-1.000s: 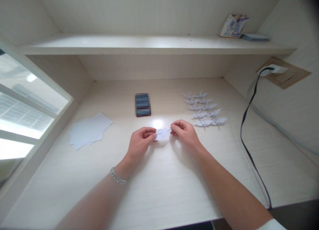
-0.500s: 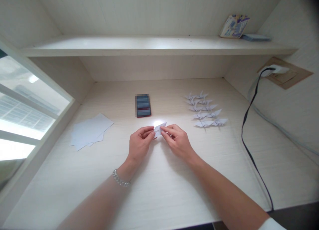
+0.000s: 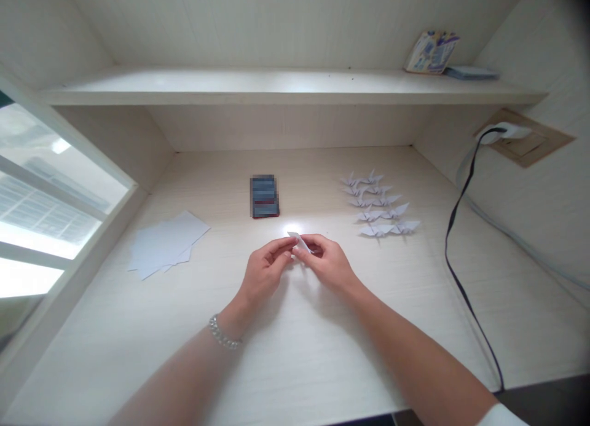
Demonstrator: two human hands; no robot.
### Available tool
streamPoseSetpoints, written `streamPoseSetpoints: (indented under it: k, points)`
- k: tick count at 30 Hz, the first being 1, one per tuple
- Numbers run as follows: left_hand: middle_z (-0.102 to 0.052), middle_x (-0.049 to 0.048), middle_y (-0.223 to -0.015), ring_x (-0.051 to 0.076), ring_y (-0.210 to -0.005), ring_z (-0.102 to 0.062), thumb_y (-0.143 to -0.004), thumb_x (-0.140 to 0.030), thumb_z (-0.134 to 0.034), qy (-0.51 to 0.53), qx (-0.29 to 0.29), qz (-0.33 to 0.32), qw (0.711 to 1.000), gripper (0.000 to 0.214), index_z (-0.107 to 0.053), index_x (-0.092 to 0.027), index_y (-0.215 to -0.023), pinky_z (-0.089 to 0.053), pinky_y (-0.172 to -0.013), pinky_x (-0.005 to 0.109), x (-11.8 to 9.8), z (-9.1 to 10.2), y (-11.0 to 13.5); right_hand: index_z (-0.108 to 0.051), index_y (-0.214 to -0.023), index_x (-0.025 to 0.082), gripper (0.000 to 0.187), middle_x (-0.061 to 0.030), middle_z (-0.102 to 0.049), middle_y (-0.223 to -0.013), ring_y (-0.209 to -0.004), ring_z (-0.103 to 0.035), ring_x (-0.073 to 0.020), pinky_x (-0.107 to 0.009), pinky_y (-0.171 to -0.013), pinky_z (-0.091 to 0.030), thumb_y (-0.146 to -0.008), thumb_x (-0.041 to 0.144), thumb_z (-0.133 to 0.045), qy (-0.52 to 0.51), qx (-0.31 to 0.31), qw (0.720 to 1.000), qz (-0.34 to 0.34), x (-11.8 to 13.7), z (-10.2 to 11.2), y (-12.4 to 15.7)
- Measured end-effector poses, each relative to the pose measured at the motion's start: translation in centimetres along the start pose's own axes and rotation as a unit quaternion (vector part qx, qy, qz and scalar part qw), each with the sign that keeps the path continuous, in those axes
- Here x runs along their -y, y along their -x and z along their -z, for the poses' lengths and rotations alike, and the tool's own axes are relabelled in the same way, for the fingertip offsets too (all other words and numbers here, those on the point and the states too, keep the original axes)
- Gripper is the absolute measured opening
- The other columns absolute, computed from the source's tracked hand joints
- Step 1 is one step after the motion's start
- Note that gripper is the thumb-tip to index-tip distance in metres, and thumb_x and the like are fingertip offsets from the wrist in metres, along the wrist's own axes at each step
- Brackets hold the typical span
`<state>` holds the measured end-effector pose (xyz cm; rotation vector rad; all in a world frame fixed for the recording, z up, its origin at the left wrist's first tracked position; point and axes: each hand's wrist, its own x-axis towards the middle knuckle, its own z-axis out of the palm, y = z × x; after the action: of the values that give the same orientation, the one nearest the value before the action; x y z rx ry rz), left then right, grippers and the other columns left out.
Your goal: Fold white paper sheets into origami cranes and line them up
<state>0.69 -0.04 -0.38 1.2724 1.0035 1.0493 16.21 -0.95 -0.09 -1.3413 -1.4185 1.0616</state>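
Observation:
A small folded piece of white paper (image 3: pixel 302 243) is pinched between the fingertips of both hands, just above the desk. My left hand (image 3: pixel 267 267), with a silver chain bracelet (image 3: pixel 224 332) at the wrist, grips its left end, fingers closed. My right hand (image 3: pixel 329 261) holds the other side between thumb and fingers. The fingers cover much of the paper, so its full shape is hidden. To the right, several white paper cranes (image 3: pixel 378 203) stand in rows of two. Loose white paper sheets (image 3: pixel 168 241) lie in an overlapping pile on the left.
A phone-like dark object (image 3: pixel 264 196), its face pixelated, lies beyond my hands. A black cable (image 3: pixel 454 272) runs from the wall socket (image 3: pixel 525 137) down the desk's right side. Above hangs a shelf (image 3: pixel 295 97) carrying a small printed box (image 3: pixel 432 52). A window (image 3: pixel 50 198) borders the left.
The folded paper has been turned in my fingers and now slants down to the right. My hands have drawn closer together, the left moving slightly right.

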Motion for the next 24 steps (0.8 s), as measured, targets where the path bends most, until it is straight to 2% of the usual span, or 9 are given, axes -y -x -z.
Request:
streamPoseSetpoints:
  k: [2,6,7,8,12,14,19,24]
  points:
    - [-0.068,0.0095,-0.103,0.019,-0.09,-0.064,-0.078,-0.026,-0.061,-0.004,-0.003,-0.005,1.0,0.026,-0.066,-0.016,-0.101,-0.051,-0.08,0.031,0.1,0.1,-0.1,-0.068,-0.094,0.016,0.027,-0.0075,-0.068,-0.087,-0.078,-0.062,-0.0177,-0.028,-0.07,-0.047,-0.078,0.035,-0.059,-0.015,-0.002,0.999,-0.032,-0.3,0.4,-0.3]
    - [-0.069,0.0066,-0.089,0.016,-0.079,-0.063,-0.072,-0.029,-0.067,-0.062,-0.121,-0.03,0.99,0.023,-0.066,-0.015,-0.091,-0.05,-0.073,0.027,0.2,0.8,-0.6,-0.067,-0.086,0.013,0.024,-0.005,-0.066,-0.068,-0.062,-0.06,-0.0156,-0.025,-0.058,-0.046,-0.075,0.034,-0.062,-0.085,0.008,0.99,-0.113,-0.5,0.8,-0.6]
    - [-0.069,0.0062,-0.088,0.016,-0.08,-0.062,-0.072,-0.029,-0.067,-0.067,-0.134,-0.031,0.988,0.023,-0.066,-0.015,-0.09,-0.049,-0.072,0.026,0.2,1.0,-0.7,-0.067,-0.084,0.013,0.023,-0.0043,-0.065,-0.066,-0.06,-0.06,-0.0152,-0.025,-0.057,-0.045,-0.073,0.033,-0.063,-0.103,0.015,0.987,-0.123,-0.4,0.7,-0.6]
    - [-0.068,0.0063,-0.089,0.016,-0.08,-0.062,-0.071,-0.03,-0.067,-0.066,-0.131,-0.028,0.989,0.024,-0.067,-0.015,-0.091,-0.049,-0.072,0.026,0.2,1.1,-0.7,-0.067,-0.083,0.013,0.022,-0.0038,-0.064,-0.064,-0.06,-0.06,-0.0148,-0.025,-0.057,-0.045,-0.072,0.032,-0.064,-0.12,0.025,0.984,-0.129,-0.3,0.7,-0.6]
    - [-0.069,0.008,-0.094,0.019,-0.084,-0.063,-0.073,-0.031,-0.067,-0.045,-0.039,0.0,0.998,0.026,-0.068,-0.016,-0.093,-0.049,-0.074,0.028,0.3,1.2,-0.7,-0.066,-0.078,0.013,0.021,-0.0028,-0.063,-0.066,-0.062,-0.06,-0.0138,-0.024,-0.059,-0.046,-0.07,0.032,-0.067,-0.17,0.061,0.974,-0.139,0.0,0.3,-0.4]
    - [-0.069,0.008,-0.093,0.019,-0.085,-0.063,-0.072,-0.031,-0.068,-0.058,-0.015,0.002,0.998,0.025,-0.069,-0.016,-0.092,-0.049,-0.076,0.029,0.4,1.2,-0.6,-0.066,-0.078,0.013,0.021,-0.0026,-0.063,-0.066,-0.062,-0.06,-0.0135,-0.024,-0.06,-0.047,-0.07,0.033,-0.067,-0.176,0.071,0.972,-0.14,-0.1,0.2,-0.2]
    - [-0.07,0.0071,-0.089,0.019,-0.082,-0.063,-0.072,-0.032,-0.068,-0.09,0.002,0.004,0.996,0.023,-0.069,-0.016,-0.088,-0.049,-0.074,0.028,0.7,1.2,-0.7,-0.066,-0.079,0.014,0.022,-0.0036,-0.065,-0.068,-0.064,-0.06,-0.0139,-0.026,-0.062,-0.049,-0.072,0.035,-0.066,-0.159,0.094,0.976,-0.118,-0.4,0.2,-0.2]
    - [-0.07,0.0067,-0.086,0.018,-0.079,-0.062,-0.073,-0.033,-0.066,-0.109,0.019,0.014,0.994,0.021,-0.069,-0.016,-0.084,-0.048,-0.07,0.027,0.5,1.3,-0.8,-0.068,-0.083,0.015,0.017,-0.0044,-0.067,-0.079,-0.068,-0.06,-0.0141,-0.025,-0.061,-0.049,-0.073,0.029,-0.065,-0.104,0.067,0.991,-0.058,-0.4,0.4,-0.2]
